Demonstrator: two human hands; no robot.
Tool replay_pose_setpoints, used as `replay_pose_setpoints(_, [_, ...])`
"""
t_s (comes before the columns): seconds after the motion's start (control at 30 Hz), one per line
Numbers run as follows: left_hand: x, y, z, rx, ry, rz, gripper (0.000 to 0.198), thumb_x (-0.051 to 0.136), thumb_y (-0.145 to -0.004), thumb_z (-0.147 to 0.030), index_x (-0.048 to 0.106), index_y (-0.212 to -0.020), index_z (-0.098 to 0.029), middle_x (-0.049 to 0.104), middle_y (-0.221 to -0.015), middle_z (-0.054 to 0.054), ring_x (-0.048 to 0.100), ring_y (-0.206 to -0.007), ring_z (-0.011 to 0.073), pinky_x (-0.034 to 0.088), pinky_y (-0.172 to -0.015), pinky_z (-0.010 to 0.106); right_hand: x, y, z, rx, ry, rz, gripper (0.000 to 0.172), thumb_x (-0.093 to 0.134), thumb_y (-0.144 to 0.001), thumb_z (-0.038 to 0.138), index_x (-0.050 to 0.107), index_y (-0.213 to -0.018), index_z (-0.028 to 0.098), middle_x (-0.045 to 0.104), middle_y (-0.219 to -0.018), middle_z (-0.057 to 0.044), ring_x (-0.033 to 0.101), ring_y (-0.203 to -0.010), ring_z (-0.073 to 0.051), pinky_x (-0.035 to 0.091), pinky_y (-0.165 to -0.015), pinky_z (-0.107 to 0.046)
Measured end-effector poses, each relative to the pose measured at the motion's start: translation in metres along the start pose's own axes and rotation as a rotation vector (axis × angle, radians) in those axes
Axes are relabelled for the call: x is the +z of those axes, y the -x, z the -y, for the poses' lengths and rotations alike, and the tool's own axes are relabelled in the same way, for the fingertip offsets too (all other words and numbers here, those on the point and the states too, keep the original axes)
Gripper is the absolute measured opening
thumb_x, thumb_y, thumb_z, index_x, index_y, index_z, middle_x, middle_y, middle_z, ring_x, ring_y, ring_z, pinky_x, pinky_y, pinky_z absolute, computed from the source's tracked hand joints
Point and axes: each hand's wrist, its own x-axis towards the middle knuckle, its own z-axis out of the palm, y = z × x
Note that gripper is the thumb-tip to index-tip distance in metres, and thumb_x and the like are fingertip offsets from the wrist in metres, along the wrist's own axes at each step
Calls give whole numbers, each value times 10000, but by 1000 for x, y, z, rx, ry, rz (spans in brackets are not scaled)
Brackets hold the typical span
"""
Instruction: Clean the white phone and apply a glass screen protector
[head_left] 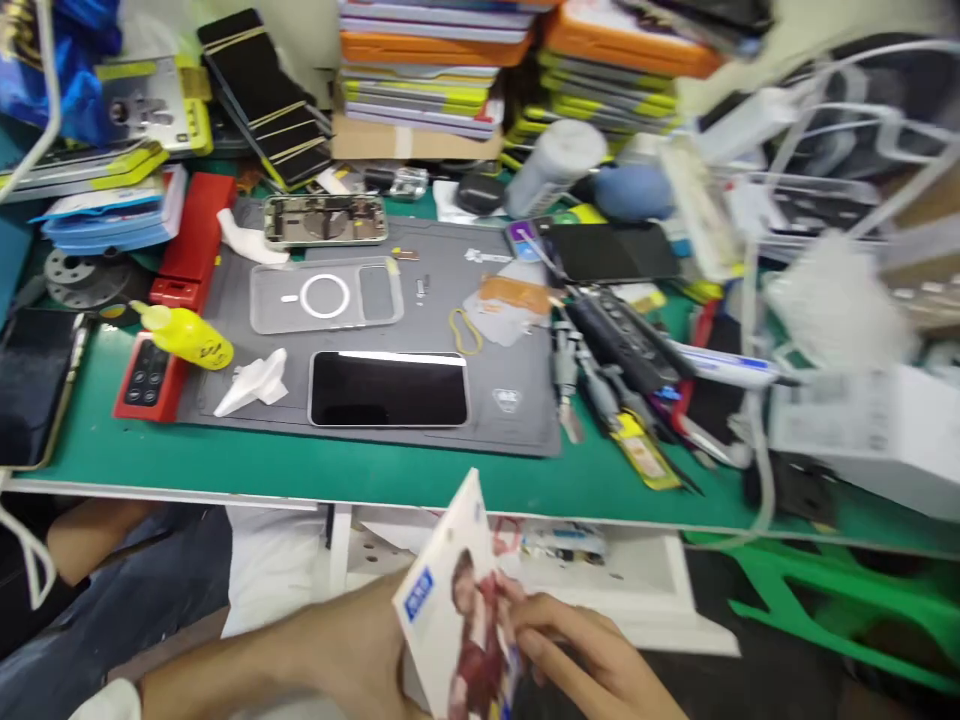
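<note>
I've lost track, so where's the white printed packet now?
In the head view, the white printed packet is at bottom centre, between the left hand and right hand, before the white drawer.

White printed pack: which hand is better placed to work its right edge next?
Right hand, probably: its fingers are at that edge of the pack, while the left hand is on the opposite side.

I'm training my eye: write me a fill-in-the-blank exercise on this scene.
The nozzled bottle is coloured ____.
Between clear case and black-screened phone on the gray mat, the ____ is nearer the drawer.
The drawer under the desk stands ____, not shut.
The package at the right hand has a ____ corner label.
Missing: yellow; phone; open; blue.
</note>
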Motion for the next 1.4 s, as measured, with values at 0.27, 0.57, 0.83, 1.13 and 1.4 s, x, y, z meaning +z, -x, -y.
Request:
replay_pose_setpoints(0.27, [1,-25,-23,-190,331,105,783,613,-938,-851,676,-1355,-191,748,-1283,195,756,-1155,342,637,-1016,495,11,5,6,-256,-137,-566,225,640,-1151,429,784,-1204,265,748,-1091,-64,707,-745,-148,583,-588,-206])
replay_pose_setpoints(0.57, [6,-86,-66,-317,-215,199,611,775,-907,-571,663,-1446,-304,696,-1390,82,704,-1207,283,596,-1005,391,-12,20,3,-319,-249,-860,402,520,-1201,543,722,-1442,293,719,-1376,-98,746,-1094,-214,642,-913,-315])
replay_pose_setpoints(0.83, [48,-111,-48,49,-1150,-75,798,832,-708,-446,603,-1422,-173,641,-1112,101,664,-973,301,587,-824,446,-53,63,-15,-226,-278,-569,640,637,-1109,713,617,-1618,325,685,-1491,-134,757,-1210,-294,672,-981,-388])
replay_pose_setpoints(1.13, [58,-122,-39,281,-1585,-277,904,819,-676,-341,548,-1483,-37,674,-1207,189,617,-1018,343,499,-872,481,-59,66,7,-142,103,-677,515,704,-1075,251,658,-1571,380,757,-1293,0,716,-855,-135,625,-736,-212])
replay_pose_setpoints(1.4, [38,-116,-33,379,-1501,-315,721,665,-773,-294,575,-1451,-66,652,-1230,171,611,-1125,318,481,-948,445,-57,47,4,-314,190,-886,296,583,-1135,212,712,-1351,368,644,-1521,9,650,-1366,-183,580,-1054,-278])
